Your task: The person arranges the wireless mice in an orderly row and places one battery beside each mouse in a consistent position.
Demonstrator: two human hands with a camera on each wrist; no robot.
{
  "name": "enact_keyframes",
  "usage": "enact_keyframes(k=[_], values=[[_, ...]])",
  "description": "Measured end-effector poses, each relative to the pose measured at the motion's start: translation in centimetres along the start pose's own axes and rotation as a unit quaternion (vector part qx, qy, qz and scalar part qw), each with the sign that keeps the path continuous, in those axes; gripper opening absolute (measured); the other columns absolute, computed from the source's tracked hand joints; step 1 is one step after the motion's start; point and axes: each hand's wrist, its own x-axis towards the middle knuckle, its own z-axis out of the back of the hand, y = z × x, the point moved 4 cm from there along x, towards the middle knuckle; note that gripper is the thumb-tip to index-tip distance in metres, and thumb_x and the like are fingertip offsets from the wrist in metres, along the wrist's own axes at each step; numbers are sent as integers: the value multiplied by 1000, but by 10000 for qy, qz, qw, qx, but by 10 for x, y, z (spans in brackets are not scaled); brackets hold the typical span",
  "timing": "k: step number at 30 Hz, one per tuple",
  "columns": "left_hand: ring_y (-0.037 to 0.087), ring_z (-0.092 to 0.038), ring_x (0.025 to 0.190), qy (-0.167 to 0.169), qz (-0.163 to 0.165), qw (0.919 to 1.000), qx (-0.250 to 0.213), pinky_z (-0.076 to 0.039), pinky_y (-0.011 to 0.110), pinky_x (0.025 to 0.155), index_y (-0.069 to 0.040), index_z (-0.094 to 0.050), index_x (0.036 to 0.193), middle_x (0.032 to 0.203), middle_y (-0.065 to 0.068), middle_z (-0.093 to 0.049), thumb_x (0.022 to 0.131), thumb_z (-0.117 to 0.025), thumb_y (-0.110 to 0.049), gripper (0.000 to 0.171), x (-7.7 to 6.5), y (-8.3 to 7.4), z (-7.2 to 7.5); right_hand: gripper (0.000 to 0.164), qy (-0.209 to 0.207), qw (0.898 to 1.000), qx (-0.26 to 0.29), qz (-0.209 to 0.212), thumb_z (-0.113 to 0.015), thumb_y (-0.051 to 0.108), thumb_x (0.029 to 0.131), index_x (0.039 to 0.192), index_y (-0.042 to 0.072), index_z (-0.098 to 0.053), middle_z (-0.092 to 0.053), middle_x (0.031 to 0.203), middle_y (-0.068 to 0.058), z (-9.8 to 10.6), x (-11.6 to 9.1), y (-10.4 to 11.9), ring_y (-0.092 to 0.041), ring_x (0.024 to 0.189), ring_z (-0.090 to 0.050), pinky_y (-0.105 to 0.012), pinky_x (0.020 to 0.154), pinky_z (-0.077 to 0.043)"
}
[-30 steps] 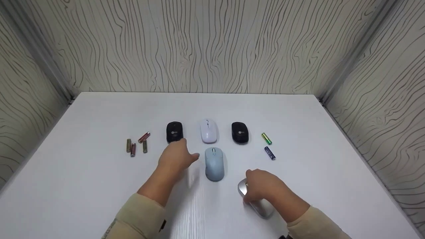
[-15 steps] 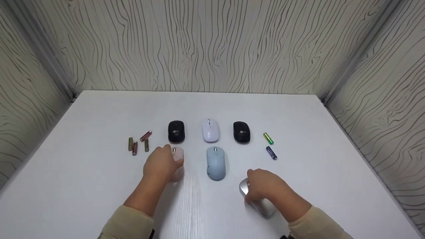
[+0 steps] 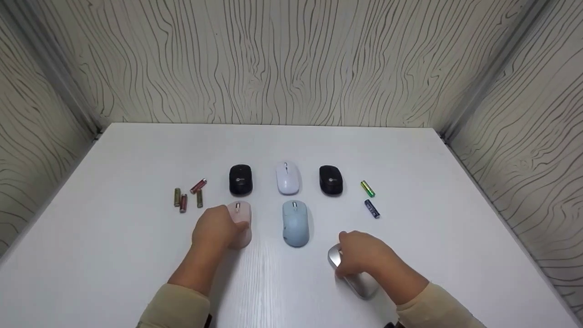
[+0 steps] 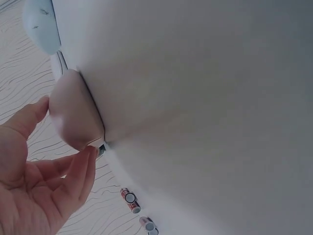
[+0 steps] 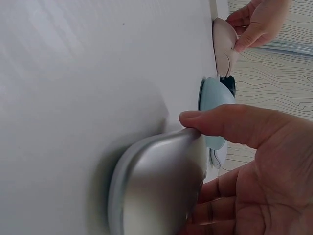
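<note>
Partly, left hand (image 3: 215, 229) hides pink mouse (image 3: 244, 236); right hand (image 3: 365, 253), silver mouse (image 3: 365, 287).

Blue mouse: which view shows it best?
Head view: the blue mouse shows whole and uncovered from above, scroll wheel visible. Left wrist view: cut off at the top edge. Right wrist view: partly hidden behind the right hand.

White table (image 3: 410, 155) | back wall (image 3: 291, 64) (wavy-lined) | green battery (image 3: 367, 189) near blue battery (image 3: 371, 208)

In the head view, the left grip (image 3: 214, 228) hides part of the pink mouse (image 3: 241, 214), the right grip (image 3: 362, 253) part of the silver mouse (image 3: 364, 287). Print on the blue battery (image 3: 372, 208) is too small to read.
</note>
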Motion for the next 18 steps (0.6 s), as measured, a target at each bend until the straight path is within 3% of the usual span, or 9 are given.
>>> enact_keyframes(k=[5,9,18], values=[[22,-52,70,73,88,9999,-20,-44,34,60,8,-61,105,88,15,-64,78,-67,-41,57,1,1,-1,78,12,10000,31,-81,-78,30,58,122,-5,-51,-61,97,-12,2,0,-2,-24,81,-56,-45,69,-48],[22,-52,69,148,173,9997,-69,-41,32,57,8,-61,105,85,14,-63,79,-67,-42,57,1,2,-2,69,-12,10000,56,-77,-78,29,59,115,-3,-53,-60,91,-10,5,2,-5,-23,77,-56,-44,65,-47],[22,-52,69,194,221,9995,-102,-40,31,56,8,-61,106,87,15,-63,78,-67,-43,59,1,3,-2,67,-287,9986,435,-117,-72,28,64,117,-6,-50,-61,92,-11,26,18,-10,-22,78,-56,-40,68,-48]])
